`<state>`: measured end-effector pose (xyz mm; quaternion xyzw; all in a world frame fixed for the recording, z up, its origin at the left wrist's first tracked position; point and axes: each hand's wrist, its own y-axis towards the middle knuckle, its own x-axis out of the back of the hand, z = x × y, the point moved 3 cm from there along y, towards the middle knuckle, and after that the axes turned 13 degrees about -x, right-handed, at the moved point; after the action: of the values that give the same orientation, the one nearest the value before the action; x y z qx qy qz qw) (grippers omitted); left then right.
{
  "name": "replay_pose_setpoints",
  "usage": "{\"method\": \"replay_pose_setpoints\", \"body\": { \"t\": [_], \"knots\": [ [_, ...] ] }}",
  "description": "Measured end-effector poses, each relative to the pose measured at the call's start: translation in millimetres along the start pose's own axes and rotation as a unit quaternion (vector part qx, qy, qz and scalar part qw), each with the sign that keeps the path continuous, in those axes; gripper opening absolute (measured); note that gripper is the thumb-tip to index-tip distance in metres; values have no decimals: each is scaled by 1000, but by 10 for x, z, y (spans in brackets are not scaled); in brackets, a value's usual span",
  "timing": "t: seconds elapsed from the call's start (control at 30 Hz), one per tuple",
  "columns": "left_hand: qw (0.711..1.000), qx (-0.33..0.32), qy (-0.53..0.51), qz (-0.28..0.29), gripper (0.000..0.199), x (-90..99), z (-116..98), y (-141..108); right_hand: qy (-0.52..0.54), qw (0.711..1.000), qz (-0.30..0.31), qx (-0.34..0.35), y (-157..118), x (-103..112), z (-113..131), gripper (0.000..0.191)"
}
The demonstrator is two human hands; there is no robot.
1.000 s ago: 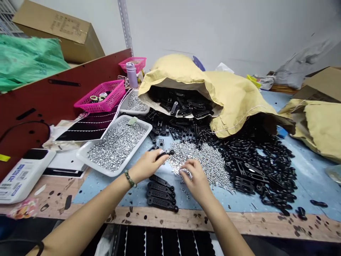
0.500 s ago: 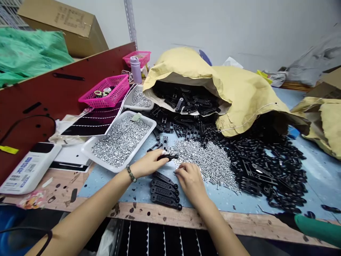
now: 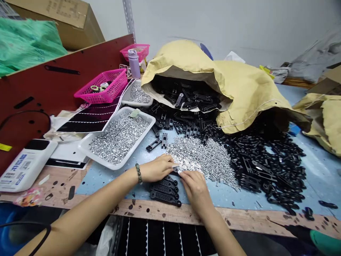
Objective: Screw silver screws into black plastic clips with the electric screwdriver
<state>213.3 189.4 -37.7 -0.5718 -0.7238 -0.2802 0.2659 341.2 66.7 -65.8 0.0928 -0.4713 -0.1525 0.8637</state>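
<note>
The left hand (image 3: 156,168) lies palm down and the right hand (image 3: 195,189) tips down to meet it, with both arms reaching in from the near edge. Both grips are narrow, with the fingers close together around a small black piece (image 3: 176,170) between the hands, but it is too small to tell which hand holds it. A beaded bracelet (image 3: 138,173) sits on the left wrist. Just below the hands, a neat row of flat black bars with holes (image 3: 163,193) lies on the blue top of the counter (image 3: 114,183), and the hands hide part of it. Just past the fingers is a shiny heap of tiny silver nuts (image 3: 183,156), and it runs into long thin silver screws (image 3: 214,161). To the right is a big messy pile of black parts (image 3: 266,167), spilling from a crumpled yellow sack (image 3: 239,90) at the far side. To the left, a white tray (image 3: 136,145) is full of silver nuts. Farther off are a smaller tray (image 3: 125,101), a pink basket (image 3: 106,80) and a purple bottle (image 3: 134,64).
</note>
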Motion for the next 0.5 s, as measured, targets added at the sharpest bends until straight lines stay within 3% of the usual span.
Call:
{"method": "replay_pose_setpoints", "body": {
  "t": [0.5],
  "knots": [
    [999,45,-25,8,10,149,109,-61,20,999,23,-12,64,-15,95,18]
  ]
}}
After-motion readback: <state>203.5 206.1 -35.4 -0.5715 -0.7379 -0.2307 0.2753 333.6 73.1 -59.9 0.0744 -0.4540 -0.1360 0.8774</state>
